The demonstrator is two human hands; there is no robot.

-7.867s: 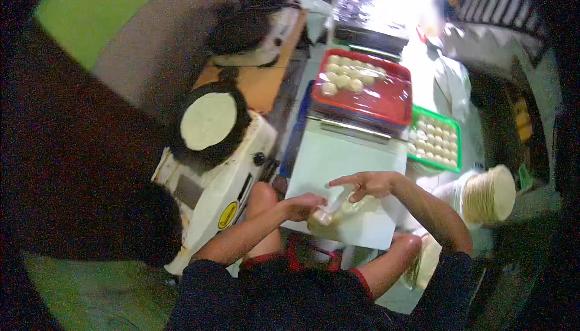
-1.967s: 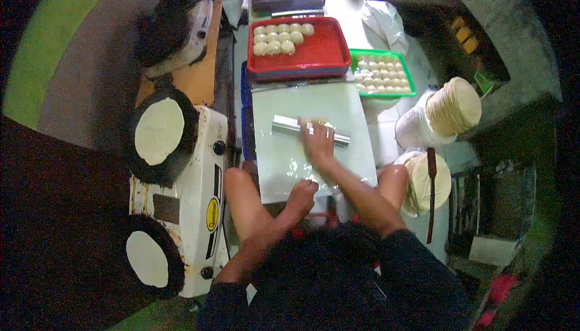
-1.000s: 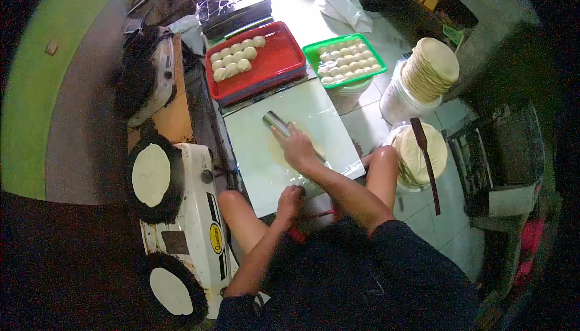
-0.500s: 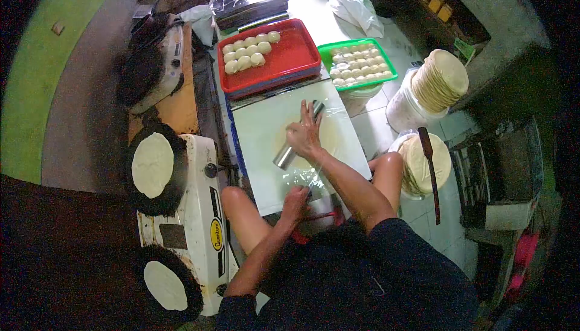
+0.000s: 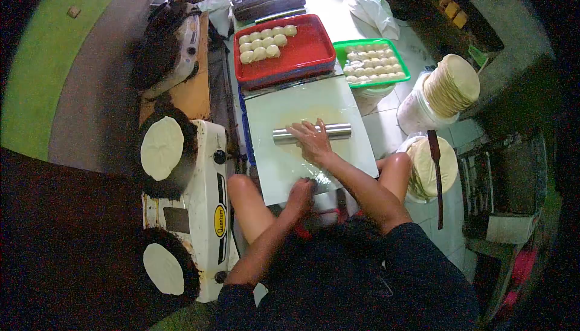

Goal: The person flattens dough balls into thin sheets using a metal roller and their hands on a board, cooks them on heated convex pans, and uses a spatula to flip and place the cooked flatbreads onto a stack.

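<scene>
A metal rolling pin (image 5: pixel 338 131) lies crosswise on the pale board (image 5: pixel 266 174). Over its middle is my right hand (image 5: pixel 314 145), its fingers bent across the metal. Thin flattened dough, partly hidden by hand and pin, shows faintly beneath a clear plastic sheet (image 5: pixel 320 175) with glints on it. My left hand (image 5: pixel 301 195) is closed at the board's near edge, on the near end of the sheet.
Beyond the board stand a red tray (image 5: pixel 308 47) and a green tray (image 5: pixel 401 76) with dough balls. At left, a stove (image 5: pixel 208 149) bears two pans with flatbreads. Stacked flatbreads (image 5: pixel 452 86) top a bucket at right; a dark paddle (image 5: pixel 435 155) lies over another stack.
The pin has turned from a slant to nearly crosswise under my right hand. My left hand keeps to the near edge. Earlier, both hands handled plastic and dough over the board. The view has shifted.
</scene>
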